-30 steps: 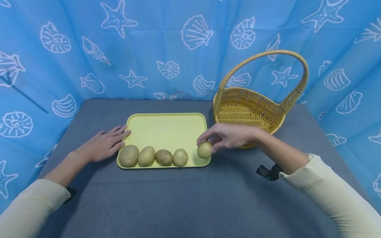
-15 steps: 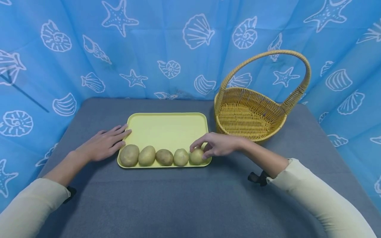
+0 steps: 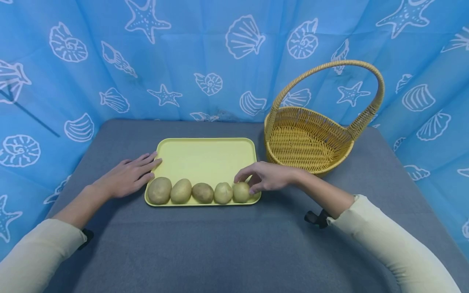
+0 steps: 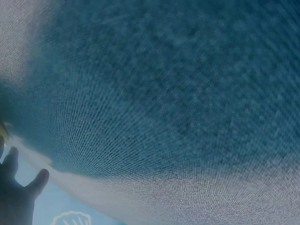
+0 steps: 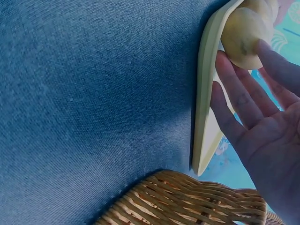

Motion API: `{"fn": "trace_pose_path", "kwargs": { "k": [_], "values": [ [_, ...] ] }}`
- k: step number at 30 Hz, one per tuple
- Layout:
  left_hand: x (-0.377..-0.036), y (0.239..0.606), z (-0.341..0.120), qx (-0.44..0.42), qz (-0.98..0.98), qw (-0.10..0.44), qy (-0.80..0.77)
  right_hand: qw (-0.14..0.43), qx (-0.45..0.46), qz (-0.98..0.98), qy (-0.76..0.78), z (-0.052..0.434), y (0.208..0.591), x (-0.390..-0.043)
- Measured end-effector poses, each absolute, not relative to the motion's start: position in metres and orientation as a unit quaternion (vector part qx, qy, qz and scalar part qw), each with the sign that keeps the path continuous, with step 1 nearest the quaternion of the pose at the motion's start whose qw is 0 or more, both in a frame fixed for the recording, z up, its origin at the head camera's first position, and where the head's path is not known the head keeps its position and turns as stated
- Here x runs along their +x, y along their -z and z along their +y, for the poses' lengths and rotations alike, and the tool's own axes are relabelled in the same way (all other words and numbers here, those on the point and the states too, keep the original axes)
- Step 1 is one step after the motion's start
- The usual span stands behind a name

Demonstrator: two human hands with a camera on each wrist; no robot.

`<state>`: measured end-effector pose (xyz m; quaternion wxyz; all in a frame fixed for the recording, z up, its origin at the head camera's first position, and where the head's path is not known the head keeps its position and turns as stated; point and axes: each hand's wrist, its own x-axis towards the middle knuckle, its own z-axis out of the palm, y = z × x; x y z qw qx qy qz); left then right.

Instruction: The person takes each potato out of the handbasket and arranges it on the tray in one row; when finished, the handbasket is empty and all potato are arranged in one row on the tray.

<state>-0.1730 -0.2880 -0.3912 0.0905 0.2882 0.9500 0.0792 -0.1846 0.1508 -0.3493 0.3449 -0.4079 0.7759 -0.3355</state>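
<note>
The left hand (image 3: 126, 178) lies flat on the grey cloth-covered table (image 3: 227, 244), fingers straight and relaxed, their tips touching the left edge of the pale yellow rectangular plastic tray (image 3: 205, 156); it holds nothing. Along the tray's front edge lies a row of five tan-skinned potatoes, and the rightmost, a small round potato (image 3: 241, 192), sits in the front right corner, touching or almost touching its neighbour. Its skin is dull yellow-brown with a few darker flecks, which the right wrist view shows plainly (image 5: 246, 30). The right hand (image 3: 265, 177) arches over it with fingertips on its top and right side, curled loosely around it; whether they press or merely rest there is hard to tell. Such a potato looks firm and fairly light, with matt skin that should not slip. Being rounded, it may roll, so a hold across its widest part between thumb and fingers seems soundest. Just beside the tray's far right corner stands an empty woven yellow wicker basket (image 3: 340, 140) with a tall arched handle.
</note>
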Motion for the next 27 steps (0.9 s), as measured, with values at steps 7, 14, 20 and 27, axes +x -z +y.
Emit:
{"fn": "trace_pose_path", "kwargs": {
  "k": [7,14,20,27],
  "values": [
    [-0.174,0.393,-0.288,0.290,0.950,0.087,-0.074,0.333,-0.395,0.792,0.326,0.153,0.348,-0.185],
    [-0.174,0.391,-0.288,0.285,0.951,0.090,-0.080,0.320,-0.401,0.794,0.326,0.153,0.347,-0.187],
    [-0.174,0.391,-0.287,0.283,0.952,0.091,-0.076,0.326,-0.407,0.790,0.322,0.151,0.346,-0.186],
    [-0.173,0.389,-0.287,0.281,0.953,0.091,-0.065,0.311,-0.398,0.808,0.303,0.162,0.338,-0.178]
  ]
}}
